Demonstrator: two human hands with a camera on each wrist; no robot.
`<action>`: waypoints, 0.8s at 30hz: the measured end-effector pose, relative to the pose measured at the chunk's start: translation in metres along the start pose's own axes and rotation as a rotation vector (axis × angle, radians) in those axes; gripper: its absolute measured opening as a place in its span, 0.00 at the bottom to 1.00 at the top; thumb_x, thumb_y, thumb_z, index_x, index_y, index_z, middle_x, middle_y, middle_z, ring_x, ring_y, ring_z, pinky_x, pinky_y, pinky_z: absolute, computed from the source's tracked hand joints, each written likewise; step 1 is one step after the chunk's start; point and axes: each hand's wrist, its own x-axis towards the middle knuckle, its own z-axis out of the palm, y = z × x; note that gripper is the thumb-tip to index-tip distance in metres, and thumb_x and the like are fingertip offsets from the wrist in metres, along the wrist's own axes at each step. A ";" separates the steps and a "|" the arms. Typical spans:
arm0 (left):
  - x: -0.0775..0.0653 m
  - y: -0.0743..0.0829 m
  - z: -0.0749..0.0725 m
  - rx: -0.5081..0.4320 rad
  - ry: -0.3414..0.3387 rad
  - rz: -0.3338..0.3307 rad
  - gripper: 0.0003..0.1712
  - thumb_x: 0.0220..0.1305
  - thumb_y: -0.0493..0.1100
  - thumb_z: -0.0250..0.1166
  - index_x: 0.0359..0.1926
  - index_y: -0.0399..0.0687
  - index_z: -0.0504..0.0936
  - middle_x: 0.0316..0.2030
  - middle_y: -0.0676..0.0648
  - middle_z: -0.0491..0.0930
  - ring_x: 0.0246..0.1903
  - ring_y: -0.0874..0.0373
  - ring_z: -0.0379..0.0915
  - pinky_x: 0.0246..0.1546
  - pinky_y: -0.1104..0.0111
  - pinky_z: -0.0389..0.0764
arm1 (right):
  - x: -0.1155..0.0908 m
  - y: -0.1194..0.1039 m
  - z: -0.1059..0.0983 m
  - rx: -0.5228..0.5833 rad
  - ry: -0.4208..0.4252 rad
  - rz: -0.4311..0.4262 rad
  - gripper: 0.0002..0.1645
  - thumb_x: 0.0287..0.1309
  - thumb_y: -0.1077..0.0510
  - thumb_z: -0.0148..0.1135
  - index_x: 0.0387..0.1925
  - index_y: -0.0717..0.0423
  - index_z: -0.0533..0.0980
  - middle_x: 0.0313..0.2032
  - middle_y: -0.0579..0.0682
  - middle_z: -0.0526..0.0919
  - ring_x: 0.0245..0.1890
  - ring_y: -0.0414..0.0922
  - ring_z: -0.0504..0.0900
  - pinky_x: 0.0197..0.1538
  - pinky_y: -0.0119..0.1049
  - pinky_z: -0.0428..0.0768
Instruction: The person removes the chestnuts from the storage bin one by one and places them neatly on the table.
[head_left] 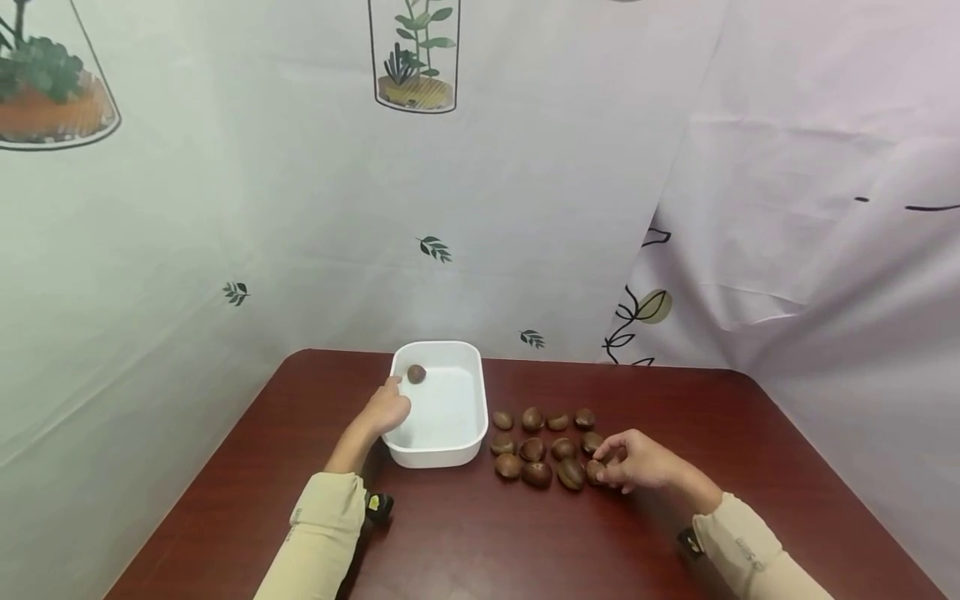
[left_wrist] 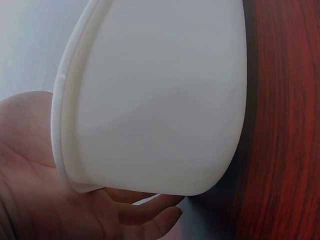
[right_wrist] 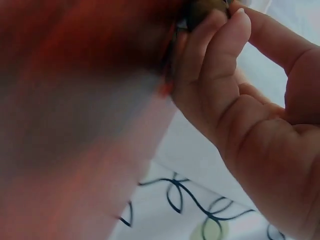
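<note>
A white plastic container [head_left: 437,458] stands on the table with one brown chestnut [head_left: 416,374] inside, near its far left corner. My left hand [head_left: 386,408] holds the container's left rim, the thumb on the inner side and the fingers along the outer wall [left_wrist: 160,100]. Right of the container, several chestnuts [head_left: 536,475] lie in rough rows. At the right end of the nearest row, my right hand [head_left: 637,461] pinches a chestnut [head_left: 595,472] between thumb and fingers. Only part of that chestnut [right_wrist: 204,11] shows at the top of the right wrist view.
The dark red wooden table [head_left: 480,542] has rounded far corners. White cloth [head_left: 525,208] printed with plants hangs behind it and along both sides. Close to the right hand, another chestnut [head_left: 592,442] lies just beyond the pinched one.
</note>
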 end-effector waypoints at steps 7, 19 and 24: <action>-0.001 0.003 -0.002 0.001 0.007 -0.008 0.39 0.58 0.34 0.42 0.72 0.25 0.51 0.67 0.23 0.57 0.66 0.32 0.58 0.66 0.43 0.61 | 0.001 -0.034 -0.017 -0.161 0.074 0.099 0.19 0.56 0.62 0.69 0.46 0.70 0.79 0.27 0.52 0.84 0.24 0.46 0.82 0.25 0.40 0.81; -0.001 0.003 -0.001 0.011 0.023 -0.009 0.38 0.58 0.34 0.42 0.71 0.25 0.52 0.67 0.23 0.58 0.66 0.32 0.58 0.66 0.43 0.60 | 0.071 -0.117 0.000 -0.098 0.014 -0.032 0.22 0.60 0.60 0.67 0.53 0.69 0.77 0.27 0.52 0.84 0.20 0.40 0.78 0.23 0.34 0.78; -0.002 0.002 0.001 0.016 0.022 -0.008 0.38 0.58 0.34 0.42 0.71 0.25 0.52 0.67 0.22 0.58 0.66 0.32 0.58 0.67 0.43 0.60 | 0.112 -0.138 0.034 0.075 0.003 -0.046 0.23 0.61 0.62 0.64 0.55 0.71 0.75 0.42 0.62 0.84 0.35 0.50 0.85 0.38 0.40 0.85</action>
